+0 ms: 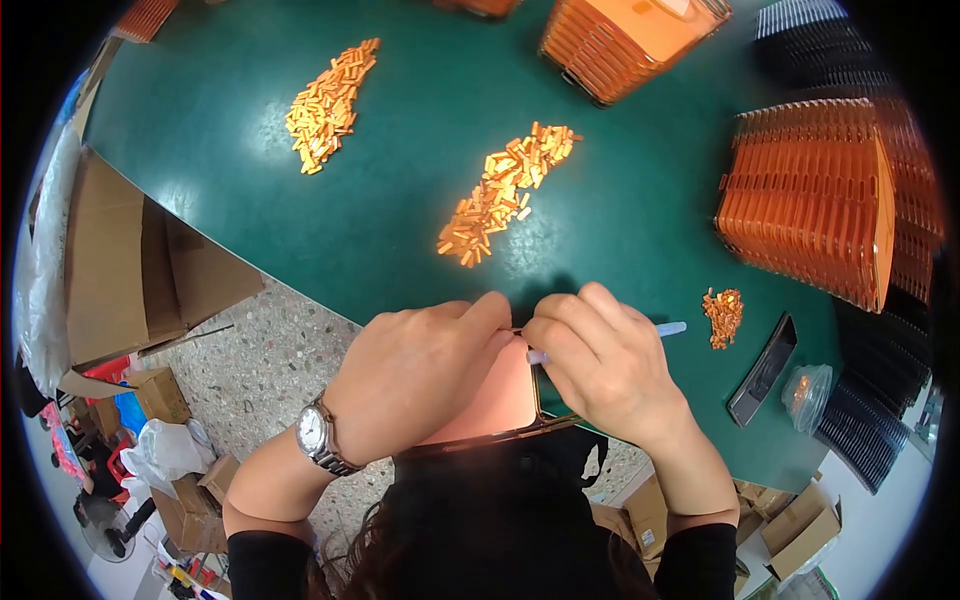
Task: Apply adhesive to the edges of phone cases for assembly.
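Observation:
An orange phone case (512, 398) with a dark, shiny rim lies under my hands at the near table edge. My left hand (415, 365), with a watch on its wrist, is closed on the case's far edge by the fingertips. My right hand (605, 365) wraps round a slim light-blue pen-like stick (672, 328), whose pale tip meets the case's right side near the far corner. The fingers of both hands nearly meet there. Whatever lies right under the fingertips is hidden.
Small orange pieces form a middle pile (500, 195), a far-left pile (330, 105) and a small right pile (722, 318). Stacked orange cases (800, 200) stand at right, another stack (620, 50) at the back. A phone (762, 370) and a clear plastic cup (806, 398) lie near the right edge.

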The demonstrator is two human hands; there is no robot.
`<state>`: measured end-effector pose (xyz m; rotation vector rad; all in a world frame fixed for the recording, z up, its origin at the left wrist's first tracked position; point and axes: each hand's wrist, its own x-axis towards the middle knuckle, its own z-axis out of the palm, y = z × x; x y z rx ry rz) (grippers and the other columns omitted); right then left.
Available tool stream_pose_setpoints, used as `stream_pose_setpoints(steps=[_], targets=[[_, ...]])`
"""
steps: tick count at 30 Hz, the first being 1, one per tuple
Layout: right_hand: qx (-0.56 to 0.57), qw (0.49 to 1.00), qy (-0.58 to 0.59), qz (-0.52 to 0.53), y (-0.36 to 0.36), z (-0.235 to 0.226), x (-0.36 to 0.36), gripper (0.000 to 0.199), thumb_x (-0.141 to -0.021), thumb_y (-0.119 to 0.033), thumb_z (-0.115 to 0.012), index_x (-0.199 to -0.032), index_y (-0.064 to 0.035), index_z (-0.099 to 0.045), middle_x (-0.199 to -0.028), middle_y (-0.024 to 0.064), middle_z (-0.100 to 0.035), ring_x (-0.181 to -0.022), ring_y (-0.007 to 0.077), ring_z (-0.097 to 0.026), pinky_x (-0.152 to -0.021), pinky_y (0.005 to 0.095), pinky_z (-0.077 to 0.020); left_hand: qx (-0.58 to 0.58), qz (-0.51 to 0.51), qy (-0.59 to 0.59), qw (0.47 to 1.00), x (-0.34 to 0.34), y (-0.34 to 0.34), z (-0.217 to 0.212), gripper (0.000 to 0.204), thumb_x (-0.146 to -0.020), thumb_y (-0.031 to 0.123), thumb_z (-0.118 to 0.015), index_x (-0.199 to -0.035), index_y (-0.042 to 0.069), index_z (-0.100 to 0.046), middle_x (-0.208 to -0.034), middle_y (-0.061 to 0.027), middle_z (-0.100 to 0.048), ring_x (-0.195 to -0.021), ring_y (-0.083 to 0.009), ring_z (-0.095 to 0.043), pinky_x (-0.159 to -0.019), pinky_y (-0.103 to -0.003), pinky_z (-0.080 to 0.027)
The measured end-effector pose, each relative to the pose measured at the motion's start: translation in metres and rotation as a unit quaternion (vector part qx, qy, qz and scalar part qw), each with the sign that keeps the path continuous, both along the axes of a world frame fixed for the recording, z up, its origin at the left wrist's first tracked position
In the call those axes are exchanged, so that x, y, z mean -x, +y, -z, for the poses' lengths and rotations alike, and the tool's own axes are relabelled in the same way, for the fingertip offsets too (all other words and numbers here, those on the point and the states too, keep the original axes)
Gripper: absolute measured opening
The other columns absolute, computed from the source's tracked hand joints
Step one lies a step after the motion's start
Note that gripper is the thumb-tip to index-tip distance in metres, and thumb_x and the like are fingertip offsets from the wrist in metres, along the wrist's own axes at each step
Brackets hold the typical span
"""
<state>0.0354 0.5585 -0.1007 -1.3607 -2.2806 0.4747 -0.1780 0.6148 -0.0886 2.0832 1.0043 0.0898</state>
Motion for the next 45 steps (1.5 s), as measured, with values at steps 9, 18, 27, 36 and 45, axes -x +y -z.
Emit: stream_pose_setpoints(steps=[9, 18, 27, 36, 45], targets=[[0.073, 0.993, 0.057, 0.076, -0.001, 0.001, -0.008, 0.016, -0.083, -0.002, -0.077, -0.091, -0.0014, -0.063, -0.090, 0.0101, -0.059, -0.079, 0.0296, -0.064, -0.064, 0.0408, -0.0531, -0.117, 0.043, 0.021, 0.992, -0.016, -0.002, 0.001, 0.018, -0.096, 0.021, -0.068, -0.094, 0.009, -0.055, -0.070, -0.0074, -0.060, -0.064, -0.0286, -0.067, -0.053, -0.041, -0.051], [0.097, 0.992, 0.064, 0.039, -0.003, 0.004, -0.014, 0.020, -0.081, 0.001, -0.076, -0.096, -0.0005, -0.062, -0.091, 0.0114, -0.058, -0.081, 0.0315, -0.065, -0.064, 0.0419, -0.0536, -0.207, 0.034, 0.006, 0.978, -0.019, -0.008, 0.013, 0.019, -0.092, 0.021, -0.071, -0.090, 0.013, -0.055, -0.069, -0.0037, -0.052, -0.062, -0.0227, -0.062, -0.052, -0.038, -0.050], [0.067, 0.995, 0.029, 0.065, -0.011, -0.002, -0.011, 0.027, -0.083, -0.005, -0.074, -0.109, -0.0007, -0.067, -0.098, 0.0072, -0.059, -0.086, 0.0249, -0.064, -0.065, 0.0370, -0.0562, -0.223, 0.033, 0.013, 0.974, -0.021, -0.009, 0.017, 0.018, -0.090, 0.023, -0.074, -0.089, 0.014, -0.058, -0.069, -0.0020, -0.051, -0.062, -0.0196, -0.062, -0.052, -0.035, -0.049], [0.009, 0.995, -0.085, 0.051, -0.020, 0.003, -0.009, 0.038, -0.087, -0.010, -0.070, -0.122, 0.0024, -0.069, -0.100, 0.0053, -0.061, -0.086, 0.0180, -0.061, -0.064, 0.0298, -0.0554, -0.231, 0.038, 0.003, 0.972, -0.019, -0.010, 0.021, 0.018, -0.089, 0.023, -0.074, -0.088, 0.015, -0.058, -0.069, -0.0016, -0.050, -0.062, -0.0196, -0.061, -0.053, -0.035, -0.049], [0.018, 0.988, -0.144, 0.043, -0.021, -0.008, -0.003, 0.040, -0.090, -0.014, -0.068, -0.126, 0.0042, -0.067, -0.104, 0.0053, -0.063, -0.090, 0.0172, -0.059, -0.072, 0.0280, -0.0508, -0.218, 0.043, 0.016, 0.975, -0.022, -0.009, 0.015, 0.020, -0.091, 0.022, -0.073, -0.085, 0.013, -0.056, -0.071, -0.0028, -0.051, -0.064, -0.0217, -0.062, -0.055, -0.037, -0.050]])
